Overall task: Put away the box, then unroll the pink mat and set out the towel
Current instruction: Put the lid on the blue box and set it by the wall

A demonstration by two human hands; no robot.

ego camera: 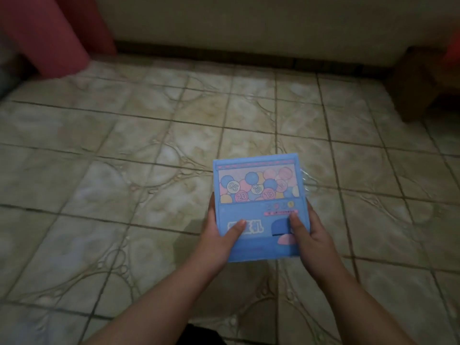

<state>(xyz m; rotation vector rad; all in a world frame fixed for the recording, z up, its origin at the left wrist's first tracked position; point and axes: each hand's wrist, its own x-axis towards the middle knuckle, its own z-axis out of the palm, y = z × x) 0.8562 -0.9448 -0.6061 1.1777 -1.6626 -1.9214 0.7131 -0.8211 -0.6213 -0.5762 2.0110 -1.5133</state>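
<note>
first step underway, nothing finished. blue box (258, 210) held out over the tiled floor (124, 145), each grip clamped on it: left hand (221, 235) on its left edge, right hand (308, 232) on its right, thumbs pressed on the printed front. box not yet put away. pink mat (47, 33) rolled at far left, top and left side cut off by the frame, blurred. no towel to be made out. brown furniture (418, 80) at far right dim, partly cropped. destination for the box not visible.
</note>
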